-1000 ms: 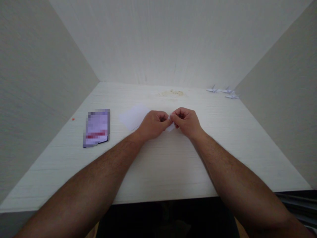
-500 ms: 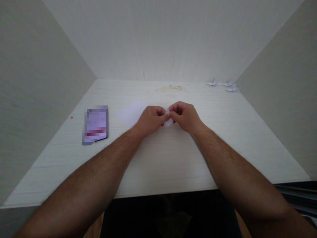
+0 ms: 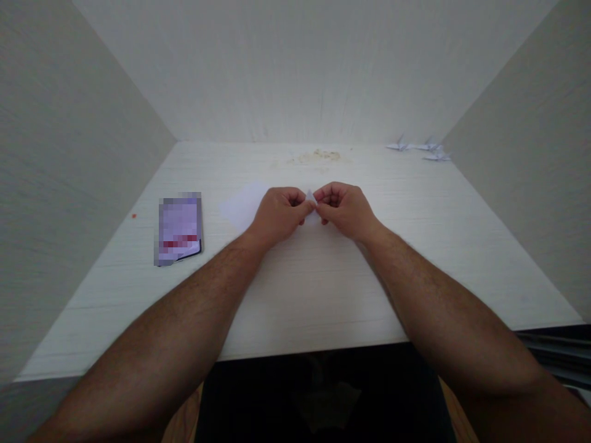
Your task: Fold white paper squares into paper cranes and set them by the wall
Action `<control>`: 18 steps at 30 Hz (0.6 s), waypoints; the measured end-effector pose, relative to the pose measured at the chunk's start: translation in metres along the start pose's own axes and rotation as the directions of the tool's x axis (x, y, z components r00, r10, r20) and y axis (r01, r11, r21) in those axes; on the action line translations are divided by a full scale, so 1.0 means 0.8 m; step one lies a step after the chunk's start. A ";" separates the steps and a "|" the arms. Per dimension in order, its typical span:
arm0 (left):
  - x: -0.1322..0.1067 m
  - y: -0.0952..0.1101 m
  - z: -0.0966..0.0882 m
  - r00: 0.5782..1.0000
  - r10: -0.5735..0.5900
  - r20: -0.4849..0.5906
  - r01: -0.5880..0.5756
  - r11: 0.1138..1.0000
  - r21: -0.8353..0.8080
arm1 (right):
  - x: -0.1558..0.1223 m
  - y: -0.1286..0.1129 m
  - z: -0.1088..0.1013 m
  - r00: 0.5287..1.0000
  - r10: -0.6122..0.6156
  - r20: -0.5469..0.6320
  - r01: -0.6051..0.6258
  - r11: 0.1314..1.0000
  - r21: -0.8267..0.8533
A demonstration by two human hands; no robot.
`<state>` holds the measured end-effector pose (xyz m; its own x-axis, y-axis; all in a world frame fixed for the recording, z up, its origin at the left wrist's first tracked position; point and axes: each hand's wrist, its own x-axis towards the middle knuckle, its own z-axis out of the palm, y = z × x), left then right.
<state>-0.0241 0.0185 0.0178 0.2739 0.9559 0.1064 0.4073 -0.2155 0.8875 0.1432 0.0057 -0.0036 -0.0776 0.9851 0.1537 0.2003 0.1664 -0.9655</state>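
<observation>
Between my two hands is a small folded piece of white paper [image 3: 311, 198], its pointed tip facing away from me. My left hand [image 3: 285, 212] pinches its left side with thumb and fingers. From the other side my right hand [image 3: 342, 208] grips the paper's right edge, thumb against fingertips. Much of the folded paper is hidden behind the fingers. Flat on the table by my left wrist lies a loose white sheet of paper [image 3: 240, 206], partly covered by that hand.
A phone [image 3: 179, 227] with a blurred-out screen lies on the white table [image 3: 314, 295] at the left. Several folded paper cranes [image 3: 436, 157] stand at the back right corner. Pale panels [image 3: 295, 67] wall in the back and both sides. Brownish stains [image 3: 323, 156] mark the table's back.
My right hand has shifted slightly outward, and more of the folded paper's pointed tip shows between the hands. The whole view has tilted a little.
</observation>
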 end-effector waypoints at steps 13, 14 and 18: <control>0.002 -0.006 0.001 0.998 -0.065 -0.001 0.064 0.988 -0.139 | -0.002 -0.011 -0.002 0.999 0.048 0.024 -0.048 0.998 0.026; 0.002 -0.007 0.002 0.998 -0.066 0.000 0.066 0.987 -0.149 | -0.002 -0.013 -0.003 0.999 0.048 0.025 -0.049 0.999 0.020; 0.002 -0.009 0.003 0.997 -0.072 0.001 0.071 0.978 -0.197 | -0.001 -0.016 -0.004 0.999 0.030 0.042 -0.031 0.999 0.022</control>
<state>-0.0243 0.0207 0.0105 0.2452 0.9686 0.0419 0.2463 -0.1041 0.9636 0.1435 0.0026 0.0092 -0.1122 0.9869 0.1156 0.1814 0.1347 -0.9741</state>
